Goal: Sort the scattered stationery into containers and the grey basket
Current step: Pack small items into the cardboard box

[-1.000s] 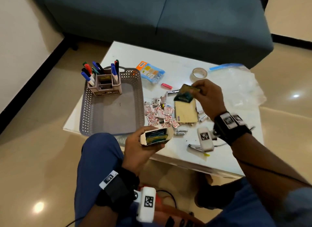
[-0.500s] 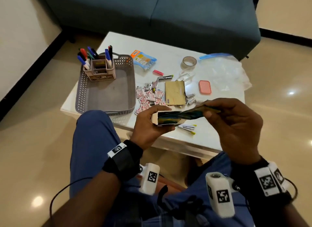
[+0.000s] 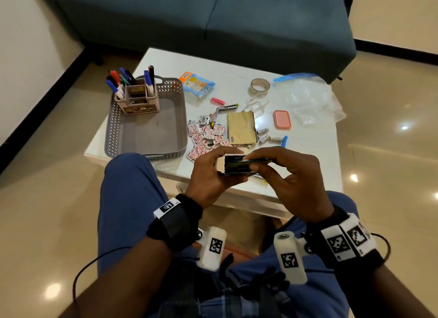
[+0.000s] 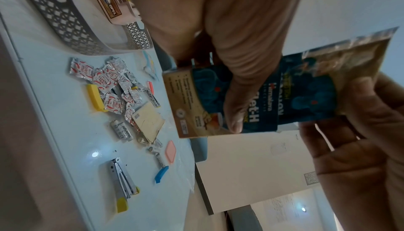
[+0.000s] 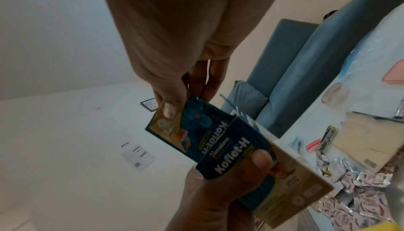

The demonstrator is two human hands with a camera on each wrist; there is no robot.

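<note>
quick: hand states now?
Left hand: gripping the open box.
Right hand: pinching a sachet, sliding it into the box.

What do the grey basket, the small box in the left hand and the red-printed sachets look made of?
Grey basket: moulded plastic, matte, judging by its uniform lattice walls. Small box, held by the left hand: printed cardboard, slightly glossy; its open end shows a thin pale edge. The right hand slides a matching printed packet into it. Red-printed sachets: probably foil laminate, silvery and crinkled.
</note>
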